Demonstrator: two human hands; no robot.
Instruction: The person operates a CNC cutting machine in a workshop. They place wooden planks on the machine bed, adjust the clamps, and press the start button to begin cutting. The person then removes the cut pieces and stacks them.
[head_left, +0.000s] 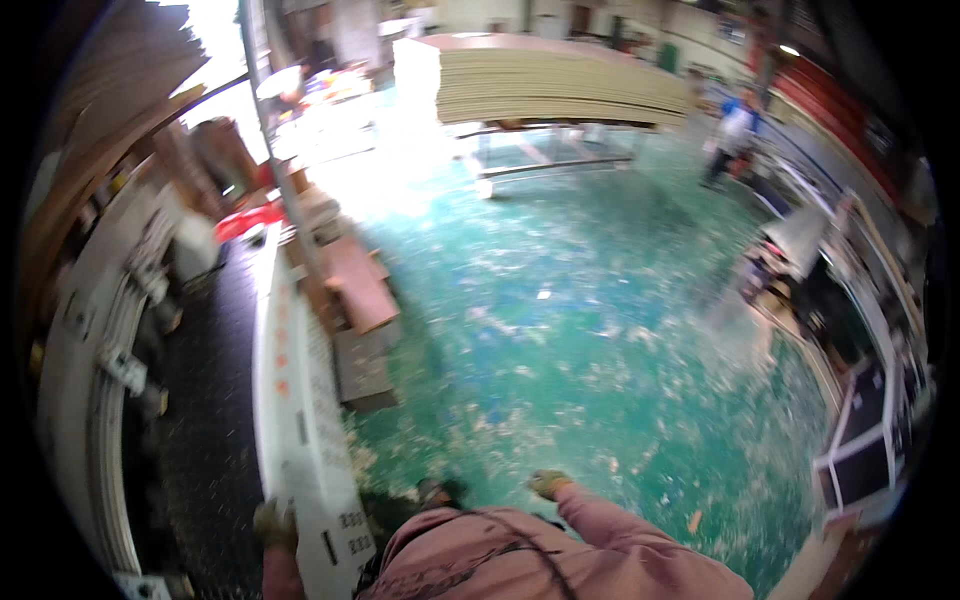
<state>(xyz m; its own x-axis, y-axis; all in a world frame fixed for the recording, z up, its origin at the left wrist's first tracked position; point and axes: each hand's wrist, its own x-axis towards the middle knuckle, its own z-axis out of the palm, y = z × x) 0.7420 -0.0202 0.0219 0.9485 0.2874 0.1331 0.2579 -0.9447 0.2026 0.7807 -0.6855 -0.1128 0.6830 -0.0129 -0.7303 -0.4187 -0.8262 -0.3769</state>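
Observation:
My left hand [275, 525], in a dull greenish glove, lies at the edge of a long machine with a white side panel [300, 400]. Its fingers stretch along the top edge beside the black conveyor bed [210, 400]. My right hand [548, 484], gloved the same way, hangs in front of me above the green floor [560, 390]. Its fingers are blurred, and I make out nothing held in it. Both of my sleeves are pink. One dark shoe [436, 492] shows below me.
A tall stack of pale boards [560, 85] rests on a wheeled metal cart [550, 160] ahead. Pink-topped boxes or boards [362, 285] stand along the machine's right side. At the far right, a person [735, 130] stands by racks and frames. Scraps and dust litter the floor.

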